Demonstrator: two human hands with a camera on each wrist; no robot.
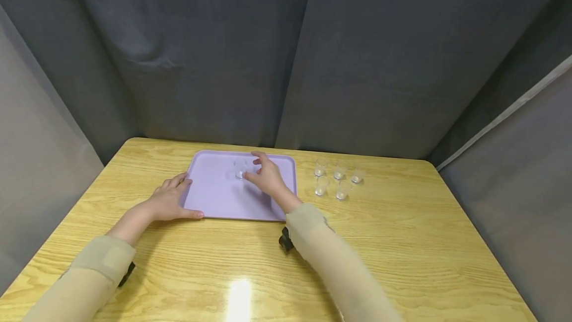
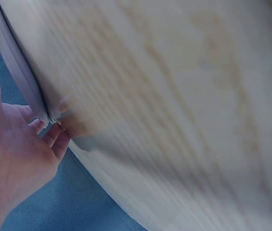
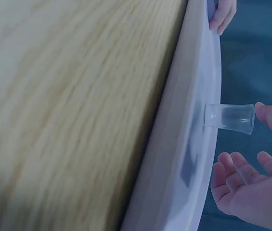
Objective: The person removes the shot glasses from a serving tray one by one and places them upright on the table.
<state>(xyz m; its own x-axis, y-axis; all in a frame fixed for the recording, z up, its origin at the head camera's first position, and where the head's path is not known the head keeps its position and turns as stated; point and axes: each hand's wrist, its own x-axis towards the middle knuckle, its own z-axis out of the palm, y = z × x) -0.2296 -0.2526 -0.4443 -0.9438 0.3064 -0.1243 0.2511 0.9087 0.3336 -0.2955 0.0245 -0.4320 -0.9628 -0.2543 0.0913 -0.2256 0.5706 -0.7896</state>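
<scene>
In the head view, a small clear glass (image 1: 240, 169) stands upright on a lilac tray (image 1: 214, 202). My right hand (image 1: 266, 175) is spread just to the right of that glass. From the right wrist, the thumb (image 3: 269, 116) appears close by the glass rim, the other fingers (image 3: 239, 168) are loosely bent, and nothing is held. At the tray's front left corner rests my left hand (image 1: 169, 201), its fingers on the left edge and its thumb along the front edge. The left wrist view shows these fingertips (image 2: 56, 139) beside the tray rim.
Several more small clear glasses (image 1: 321, 186) stand in two rows right of the tray. Everything is on a wooden table (image 1: 402, 242) with rounded back corners. Dark curtains (image 1: 214, 63) hang behind it, and lighter panels flank both sides.
</scene>
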